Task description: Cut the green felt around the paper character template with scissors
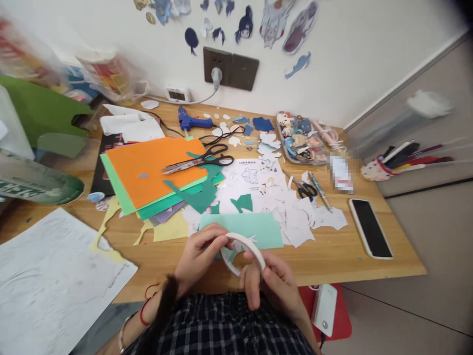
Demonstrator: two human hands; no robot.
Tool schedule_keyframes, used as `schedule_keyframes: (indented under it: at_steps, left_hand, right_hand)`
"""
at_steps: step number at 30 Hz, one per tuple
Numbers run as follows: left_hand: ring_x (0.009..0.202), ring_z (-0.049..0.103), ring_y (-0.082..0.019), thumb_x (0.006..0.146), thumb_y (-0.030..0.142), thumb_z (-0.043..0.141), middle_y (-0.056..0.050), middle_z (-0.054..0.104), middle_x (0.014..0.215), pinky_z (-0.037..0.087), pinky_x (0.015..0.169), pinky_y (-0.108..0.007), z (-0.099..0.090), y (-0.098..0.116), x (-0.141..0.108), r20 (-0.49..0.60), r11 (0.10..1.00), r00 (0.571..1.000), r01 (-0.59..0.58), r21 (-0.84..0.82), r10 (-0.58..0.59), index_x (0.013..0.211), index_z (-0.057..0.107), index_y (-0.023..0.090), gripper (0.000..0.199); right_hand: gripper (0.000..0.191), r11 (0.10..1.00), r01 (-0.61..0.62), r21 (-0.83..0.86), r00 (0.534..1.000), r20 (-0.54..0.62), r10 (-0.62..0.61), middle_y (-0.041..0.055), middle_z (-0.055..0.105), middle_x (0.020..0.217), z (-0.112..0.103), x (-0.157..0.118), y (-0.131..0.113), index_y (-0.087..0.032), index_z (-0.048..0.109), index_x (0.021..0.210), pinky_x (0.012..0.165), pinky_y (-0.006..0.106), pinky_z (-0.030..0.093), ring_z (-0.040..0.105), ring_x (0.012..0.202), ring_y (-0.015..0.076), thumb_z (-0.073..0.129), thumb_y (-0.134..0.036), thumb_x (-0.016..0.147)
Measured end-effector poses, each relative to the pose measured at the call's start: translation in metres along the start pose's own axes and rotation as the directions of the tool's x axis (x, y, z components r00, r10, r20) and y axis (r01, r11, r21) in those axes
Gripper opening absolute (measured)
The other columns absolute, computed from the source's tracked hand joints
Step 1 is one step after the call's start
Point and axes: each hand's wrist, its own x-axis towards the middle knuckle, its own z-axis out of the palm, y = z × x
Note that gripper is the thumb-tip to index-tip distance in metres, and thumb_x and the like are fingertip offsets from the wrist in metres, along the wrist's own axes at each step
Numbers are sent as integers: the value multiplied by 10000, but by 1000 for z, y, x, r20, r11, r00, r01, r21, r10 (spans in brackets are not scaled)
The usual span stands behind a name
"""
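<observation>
A white ring, like a roll of tape (259, 256), is held between both hands near the table's front edge. My left hand (202, 254) pinches its upper left side with thumb and fingers. On its right side, my right hand (271, 283) grips the rim, with some fingers curled in front of and below the ring. Just behind the ring lies a mint-green paper sheet (264, 229). A small white cut piece with pointed tips (252, 239) shows at the ring's upper edge.
Black scissors (199, 160) lie on orange paper (148, 182) at the left. Behind are a blue glue gun (195, 122) and a tray of small figures (301, 138). Paper scraps (299, 219), smaller scissors (306, 190) and a phone (370, 228) lie at the right.
</observation>
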Motion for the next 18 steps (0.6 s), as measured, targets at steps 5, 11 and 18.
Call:
schedule_keyframes:
  at_steps: [5,11,18]
  left_hand:
    - [746,613,-128,854,219,527,-12,676,821,470,661,-197,1,-6,-3,-50,939,996,-47,342,69,959,670,202,179]
    - [823,629,-112,876,215,496,8,669,882,502,719,-174,-5,-17,-7,-46,825,967,-190,533,252,1069,601,255,223]
    - [779,648,-99,814,199,605,-9,647,893,516,698,-128,-15,-15,-12,66,687,896,-382,618,440,1004,613,222,191]
  right_hand:
    - [408,999,-31,31,990,141,26,66,680,815,6,1,-4,-219,477,1288,660,284,467,599,595,119,487,-366,907]
    - [435,953,30,-302,998,57,-14,21,590,646,8,3,-11,-185,495,1270,506,218,381,446,500,99,432,-426,913]
    - [340,661,97,-744,994,34,-108,5,576,679,5,5,-26,-215,563,1180,648,248,418,542,629,138,448,-362,896]
